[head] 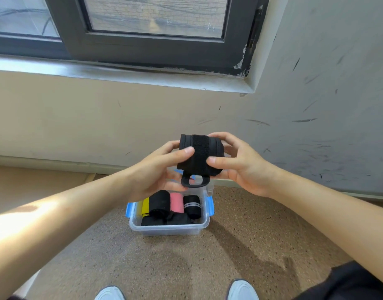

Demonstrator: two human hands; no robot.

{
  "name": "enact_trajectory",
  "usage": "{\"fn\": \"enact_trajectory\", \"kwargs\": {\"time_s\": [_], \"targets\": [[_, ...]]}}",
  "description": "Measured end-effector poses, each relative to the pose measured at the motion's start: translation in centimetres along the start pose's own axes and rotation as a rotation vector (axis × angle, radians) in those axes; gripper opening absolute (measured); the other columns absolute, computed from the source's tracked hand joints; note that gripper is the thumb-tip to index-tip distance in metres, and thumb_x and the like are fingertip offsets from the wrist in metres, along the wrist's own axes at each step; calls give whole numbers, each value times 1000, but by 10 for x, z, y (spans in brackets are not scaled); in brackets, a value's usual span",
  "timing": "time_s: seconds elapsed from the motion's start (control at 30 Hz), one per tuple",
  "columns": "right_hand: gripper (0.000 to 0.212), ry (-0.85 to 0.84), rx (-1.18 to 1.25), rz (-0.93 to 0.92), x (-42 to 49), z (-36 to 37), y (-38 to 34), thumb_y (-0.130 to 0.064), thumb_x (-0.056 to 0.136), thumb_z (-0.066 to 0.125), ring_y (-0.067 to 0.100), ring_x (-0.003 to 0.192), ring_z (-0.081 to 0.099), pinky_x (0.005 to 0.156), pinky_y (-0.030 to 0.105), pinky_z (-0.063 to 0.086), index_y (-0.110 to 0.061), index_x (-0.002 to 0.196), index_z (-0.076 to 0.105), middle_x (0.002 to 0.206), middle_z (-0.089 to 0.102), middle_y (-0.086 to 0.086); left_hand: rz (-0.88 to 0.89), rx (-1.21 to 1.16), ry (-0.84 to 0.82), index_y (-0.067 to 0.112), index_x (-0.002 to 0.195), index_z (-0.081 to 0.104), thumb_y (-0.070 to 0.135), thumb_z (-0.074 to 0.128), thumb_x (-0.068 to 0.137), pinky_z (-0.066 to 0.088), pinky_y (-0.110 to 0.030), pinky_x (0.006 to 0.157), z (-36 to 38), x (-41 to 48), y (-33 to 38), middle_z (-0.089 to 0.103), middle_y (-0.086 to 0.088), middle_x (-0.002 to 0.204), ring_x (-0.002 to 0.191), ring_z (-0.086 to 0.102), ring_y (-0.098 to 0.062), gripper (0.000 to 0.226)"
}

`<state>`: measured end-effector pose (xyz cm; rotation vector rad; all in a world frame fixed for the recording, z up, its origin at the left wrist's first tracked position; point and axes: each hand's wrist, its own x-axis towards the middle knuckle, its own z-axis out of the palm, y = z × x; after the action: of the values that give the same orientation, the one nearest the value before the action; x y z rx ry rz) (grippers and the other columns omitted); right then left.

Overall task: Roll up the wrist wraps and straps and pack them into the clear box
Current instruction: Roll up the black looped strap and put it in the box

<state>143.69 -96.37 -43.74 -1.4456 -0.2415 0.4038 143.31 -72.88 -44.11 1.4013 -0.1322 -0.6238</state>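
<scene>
Rolled black wrist wrap (199,152) held directly above the clear box (169,229), gripped at either end by left hand (162,167) and right hand (240,163), 2 thumbs pressing the velcro flap. Likely soft, light, springy; best squeezed across the roll to prevent unwinding.

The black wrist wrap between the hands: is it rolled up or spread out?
Rolled up: the black fabric wrist wrap forms a thick cylinder, its fastening strip lying across it.

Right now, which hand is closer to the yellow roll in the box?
Left. The left hand grips the black wrap just above the yellow roll; the right hand holds the wrap's other side, farther to the right.
</scene>
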Motion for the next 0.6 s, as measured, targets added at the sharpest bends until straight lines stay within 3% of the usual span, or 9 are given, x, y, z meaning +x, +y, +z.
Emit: {"fn": "enact_trajectory", "kwargs": {"time_s": [0.1, 0.23, 0.33, 0.43, 0.53, 0.6], "targets": [[57, 29, -219, -80, 0, 2, 10, -6, 74, 81, 25, 114, 65, 103, 54, 53, -17, 125, 57, 132, 60, 7, -49, -38, 20, 22, 138, 57, 48, 66, 89, 50, -56, 106, -4, -1, -6, 67, -16, 134, 116, 68, -42, 56], [61, -6, -436, -81, 3, 7, 22, -13, 70, 86, 22, 118, 62, 106, 50, 50, -26, 122, 55, 128, 59, 0, -57, -56, 55, 18, 134, 60, 26, 73, 89, 60, -42, 89, -10, -2, -19, 72, -12, 126, 113, 71, -32, 48], [56, -113, -371, 65, 14, 3, 29, -15, 78, 83, 28, 111, 68, 93, 44, 59, -24, 125, 56, 132, 59, 1, -59, -10, 126, 16, 130, 59, 17, 79, 76, 61, -49, 90, -20, 2, -34, 71, -17, 125, 108, 73, -36, 58], [42, -129, -348, 204, 34, -5, 45, -13, 92, 74, 21, 102, 72, 82, 32, 60, -23, 130, 59, 134, 61, 7, -77, 110, 228, 18, 125, 63, 12, 82, 65, 61, -52, 90, -27, 15, -50, 70, -16, 122, 102, 75, -31, 64], [48, -121, -236, 339, 52, -15, 73, -11, 94, 71, 30, 102, 73, 91, 45, 61, -24, 137, 55, 125, 64, 13, -68, 145, 276, 18, 123, 63, 14, 84, 61, 60, -52, 91, -29, 36, -71, 70, -12, 116, 103, 74, -28, 66], [49, -72, -227, 345, 62, -21, 92, -6, 92, 73, 35, 104, 72, 91, 45, 61, -21, 136, 57, 124, 63, 17, -92, 106, 308, 18, 121, 61, 22, 84, 62, 60, -52, 91, -33, 52, -92, 68, -11, 115, 103, 73, -29, 64]]}}
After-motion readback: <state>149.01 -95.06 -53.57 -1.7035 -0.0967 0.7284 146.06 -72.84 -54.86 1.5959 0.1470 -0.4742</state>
